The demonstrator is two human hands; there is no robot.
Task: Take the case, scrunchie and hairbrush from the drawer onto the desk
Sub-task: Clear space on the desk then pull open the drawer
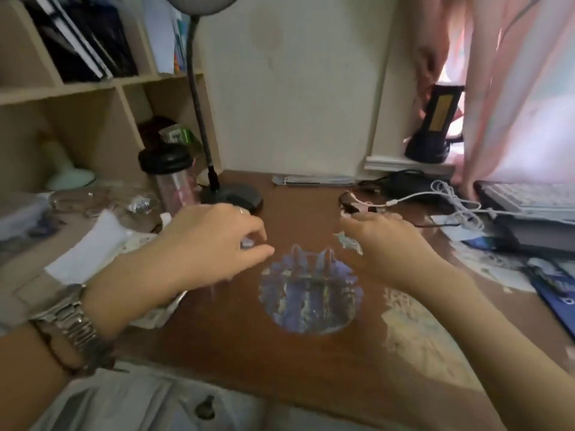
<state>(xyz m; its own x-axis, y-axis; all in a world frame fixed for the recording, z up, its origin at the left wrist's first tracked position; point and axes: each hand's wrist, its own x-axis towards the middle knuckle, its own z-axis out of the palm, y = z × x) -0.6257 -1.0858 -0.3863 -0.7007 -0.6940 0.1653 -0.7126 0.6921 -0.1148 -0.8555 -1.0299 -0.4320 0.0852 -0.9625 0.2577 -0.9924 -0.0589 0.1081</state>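
Observation:
My left hand (pixel 214 244), with a metal watch on its wrist, hovers over the brown desk (pixel 217 331) with curled fingers that hold nothing I can make out. My right hand (pixel 382 244) hovers opposite it, fingers bent and apart, also with nothing visible in it. Between and just below the hands a round purple-blue patterned item (pixel 311 293) with two ear-like points lies flat on the desk. At the bottom edge is a pale drawer front with a dark knob (pixel 205 407). No scrunchie or hairbrush shows, and the picture is blurred.
A black desk lamp (pixel 230 197) and a bottle with a black lid (pixel 174 178) stand behind my left hand, by cluttered shelves. Glasses (pixel 351 203), white cables (pixel 451 200), a keyboard (pixel 529 200) and papers fill the right side. A pink curtain (pixel 513 88) hangs at the right.

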